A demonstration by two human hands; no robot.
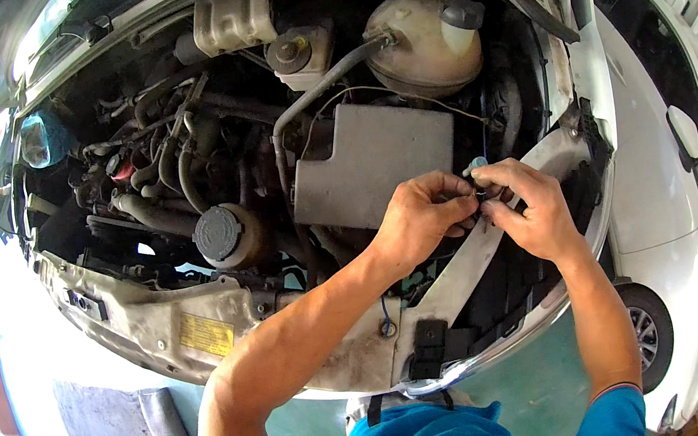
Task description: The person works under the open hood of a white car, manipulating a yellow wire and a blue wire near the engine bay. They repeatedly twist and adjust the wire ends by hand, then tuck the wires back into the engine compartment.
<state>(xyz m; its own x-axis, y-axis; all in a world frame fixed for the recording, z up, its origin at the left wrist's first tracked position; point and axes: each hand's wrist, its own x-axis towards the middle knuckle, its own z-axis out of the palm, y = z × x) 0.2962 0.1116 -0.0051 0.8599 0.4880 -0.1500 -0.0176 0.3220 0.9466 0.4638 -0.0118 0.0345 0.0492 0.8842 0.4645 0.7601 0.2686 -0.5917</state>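
Observation:
My left hand (425, 217) and my right hand (529, 203) meet above the right front corner of an open engine bay, fingertips pinched close together. Between them is a small dark part with a bluish-grey end (477, 163); its kind is too small to tell, and the fingers hide much of it. The right thumb and fingers close on this part. What the left fingertips pinch is mostly hidden. Just beyond my left hand lies a flat grey cover (376, 159). A pale metal body rail (459, 278) runs below both hands.
A whitish coolant tank (422, 42) stands at the back right, beside a brake fluid reservoir (300, 52). A round dark cap (218, 232) tops another reservoir. Hoses fill the left of the bay. A white car (669, 195) is parked at the right; a dark mat (109, 429) lies on the floor.

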